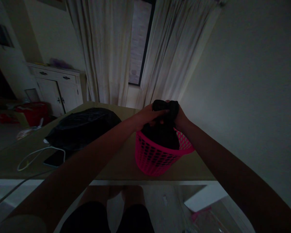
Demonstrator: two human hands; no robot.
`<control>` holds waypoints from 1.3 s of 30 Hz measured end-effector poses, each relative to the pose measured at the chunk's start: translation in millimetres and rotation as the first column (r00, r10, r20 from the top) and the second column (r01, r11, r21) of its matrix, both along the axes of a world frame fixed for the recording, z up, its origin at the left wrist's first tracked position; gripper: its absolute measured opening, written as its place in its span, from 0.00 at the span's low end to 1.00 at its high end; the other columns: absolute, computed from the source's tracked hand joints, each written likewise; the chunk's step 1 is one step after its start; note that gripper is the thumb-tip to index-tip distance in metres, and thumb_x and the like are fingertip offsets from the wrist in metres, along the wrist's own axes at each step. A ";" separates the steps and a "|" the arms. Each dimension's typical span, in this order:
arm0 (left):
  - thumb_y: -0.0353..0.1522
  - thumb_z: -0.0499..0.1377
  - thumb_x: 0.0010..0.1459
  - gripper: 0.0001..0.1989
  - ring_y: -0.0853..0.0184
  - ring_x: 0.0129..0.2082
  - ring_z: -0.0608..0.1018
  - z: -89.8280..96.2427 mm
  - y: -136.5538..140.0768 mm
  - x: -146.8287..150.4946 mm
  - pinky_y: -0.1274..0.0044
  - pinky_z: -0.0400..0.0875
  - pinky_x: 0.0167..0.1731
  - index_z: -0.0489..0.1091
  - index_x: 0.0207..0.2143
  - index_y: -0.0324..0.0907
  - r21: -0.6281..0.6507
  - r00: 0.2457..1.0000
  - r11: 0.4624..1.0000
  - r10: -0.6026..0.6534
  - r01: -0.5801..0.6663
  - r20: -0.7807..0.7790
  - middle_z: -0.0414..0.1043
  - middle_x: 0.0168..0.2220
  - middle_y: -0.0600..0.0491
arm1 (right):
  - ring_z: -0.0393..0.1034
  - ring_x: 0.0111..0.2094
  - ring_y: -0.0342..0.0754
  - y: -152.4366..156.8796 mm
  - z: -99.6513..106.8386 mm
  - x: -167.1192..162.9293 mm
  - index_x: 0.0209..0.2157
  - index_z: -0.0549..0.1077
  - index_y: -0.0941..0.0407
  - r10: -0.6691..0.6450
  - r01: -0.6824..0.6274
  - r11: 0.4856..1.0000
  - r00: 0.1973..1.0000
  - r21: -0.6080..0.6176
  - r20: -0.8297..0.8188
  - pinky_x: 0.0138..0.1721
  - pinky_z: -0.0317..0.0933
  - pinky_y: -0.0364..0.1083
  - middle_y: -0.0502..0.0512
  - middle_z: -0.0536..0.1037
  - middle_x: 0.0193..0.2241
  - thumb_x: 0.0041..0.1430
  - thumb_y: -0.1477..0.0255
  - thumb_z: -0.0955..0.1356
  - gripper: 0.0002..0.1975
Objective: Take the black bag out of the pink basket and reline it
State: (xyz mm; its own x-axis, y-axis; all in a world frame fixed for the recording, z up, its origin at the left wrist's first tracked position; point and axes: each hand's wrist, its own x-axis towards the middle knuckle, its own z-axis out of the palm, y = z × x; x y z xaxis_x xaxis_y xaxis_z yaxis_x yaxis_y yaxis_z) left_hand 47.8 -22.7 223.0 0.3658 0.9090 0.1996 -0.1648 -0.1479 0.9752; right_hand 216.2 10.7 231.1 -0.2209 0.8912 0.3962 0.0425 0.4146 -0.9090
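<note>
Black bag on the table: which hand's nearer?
Left. The left hand is right of the black bag, apart from it, on a dark bundle above the pink basket; the right hand holds the bundle's other side, farther away.

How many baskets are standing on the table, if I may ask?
1. The pink basket stands at the table's right part, below the left hand and right hand. A small one behind the arms could be hidden.

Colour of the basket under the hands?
Bright pink basket, with rows of dark-looking holes in its side; shows best in the head view.
</note>
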 end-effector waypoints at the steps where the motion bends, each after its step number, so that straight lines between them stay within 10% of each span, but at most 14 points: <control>1: 0.40 0.69 0.66 0.12 0.77 0.13 0.62 1.2 -1.7 0.0 0.80 0.50 0.15 0.75 0.43 0.41 0.002 1.000 1.000 -0.011 0.011 -0.005 0.76 0.22 0.54 | 0.74 0.30 0.49 -0.7 0.0 -0.5 0.33 0.74 0.54 0.007 -0.007 1.000 1.000 0.020 0.026 0.27 0.63 0.43 0.51 0.75 0.24 0.44 0.55 0.78 0.21; 11: 0.35 0.57 0.74 0.11 0.75 0.12 0.63 2.2 -4.5 -2.0 0.81 0.53 0.14 0.76 0.41 0.40 0.085 0.985 0.982 0.171 -0.171 0.003 0.72 0.18 0.57 | 0.77 0.34 0.49 -24.6 20.6 10.4 0.42 0.77 0.58 0.467 -0.435 0.866 0.880 -0.246 0.090 0.36 0.71 0.45 0.55 0.81 0.32 0.53 0.57 0.79 0.22; 18: 0.43 0.47 0.77 0.20 0.69 0.16 0.71 5.2 -1.5 5.9 0.78 0.63 0.20 0.73 0.55 0.43 0.329 0.946 0.920 0.279 -0.213 -0.166 0.72 0.19 0.57 | 0.71 0.24 0.47 -25.8 16.7 4.2 0.36 0.76 0.57 0.089 -0.081 0.993 0.991 -0.087 0.096 0.26 0.65 0.45 0.53 0.77 0.23 0.55 0.51 0.78 0.23; 24: 0.44 0.45 0.78 0.24 0.56 0.41 0.83 6.0 -16.8 7.7 0.67 0.73 0.46 0.72 0.62 0.42 0.737 0.715 0.650 0.604 -0.184 -0.354 0.80 0.40 0.44 | 0.76 0.31 0.51 -11.9 9.0 0.2 0.36 0.75 0.56 -0.142 0.137 0.982 0.989 -0.131 -0.029 0.33 0.71 0.50 0.54 0.79 0.26 0.49 0.62 0.76 0.16; 29: 0.41 0.48 0.78 0.22 0.55 0.47 0.81 5.6 -27.4 7.6 0.66 0.72 0.47 0.70 0.66 0.46 0.868 0.615 0.493 0.700 -0.049 -0.363 0.69 0.61 0.39 | 0.76 0.31 0.50 -20.1 10.5 -1.6 0.31 0.77 0.56 -0.091 0.099 0.991 0.992 -0.090 0.086 0.34 0.70 0.48 0.52 0.80 0.26 0.41 0.71 0.75 0.12; 39: 0.45 0.46 0.78 0.25 0.49 0.43 0.81 9.4 -13.9 -2.6 0.63 0.70 0.46 0.77 0.46 0.39 0.814 0.556 0.554 0.738 -0.173 -0.384 0.78 0.45 0.38 | 0.79 0.40 0.55 -47.9 11.7 11.9 0.39 0.82 0.59 0.326 -0.259 0.901 0.933 -0.348 0.150 0.45 0.74 0.54 0.59 0.85 0.36 0.45 0.62 0.79 0.20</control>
State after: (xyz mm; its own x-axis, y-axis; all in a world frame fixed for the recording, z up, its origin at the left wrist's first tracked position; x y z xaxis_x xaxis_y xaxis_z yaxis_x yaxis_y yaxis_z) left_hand 45.1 -36.6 232.4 0.2083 0.6963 0.6869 0.7271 -0.5799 0.3675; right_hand 228.1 -37.2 242.8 -0.5356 0.8441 0.0235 0.1583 0.1277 -0.9791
